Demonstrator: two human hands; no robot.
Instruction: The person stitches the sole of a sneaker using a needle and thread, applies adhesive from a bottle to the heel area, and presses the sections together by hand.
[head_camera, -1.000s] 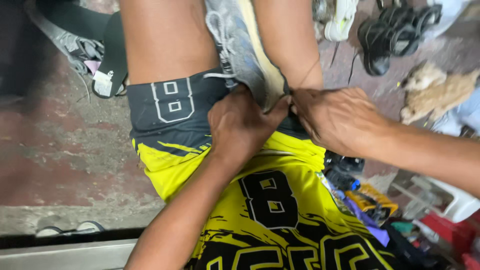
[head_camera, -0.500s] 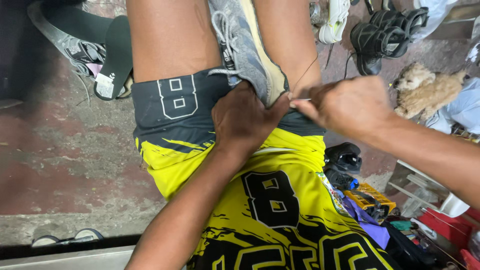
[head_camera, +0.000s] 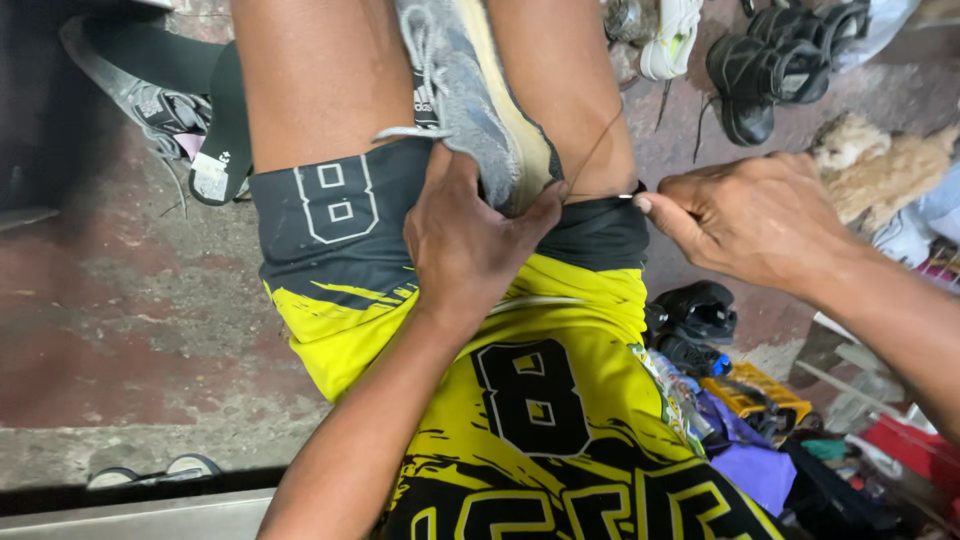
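Note:
A grey sneaker (head_camera: 455, 95) with a pale yellowish sole stands wedged between my bare knees, heel end toward me. My left hand (head_camera: 470, 240) is clamped around its near end, thumb on the left, fingers on the sole side. My right hand (head_camera: 755, 215) is pinched shut on a thin needle (head_camera: 628, 196) just right of the shoe. A thin thread (head_camera: 595, 150) runs taut from the pinch up along my right leg. I wear yellow and black shorts (head_camera: 340, 215) and a matching jersey.
Black sandals (head_camera: 770, 70) and a white shoe (head_camera: 672, 40) lie on the floor at top right. A fluffy tan thing (head_camera: 880, 160) sits at the right edge. Dark shoes (head_camera: 695, 320), tools and coloured clutter fill the lower right. More footwear (head_camera: 170, 110) lies top left.
My right hand has drawn away from the shoe to the right, pulling the thread taut. My left hand keeps its grip on the sneaker.

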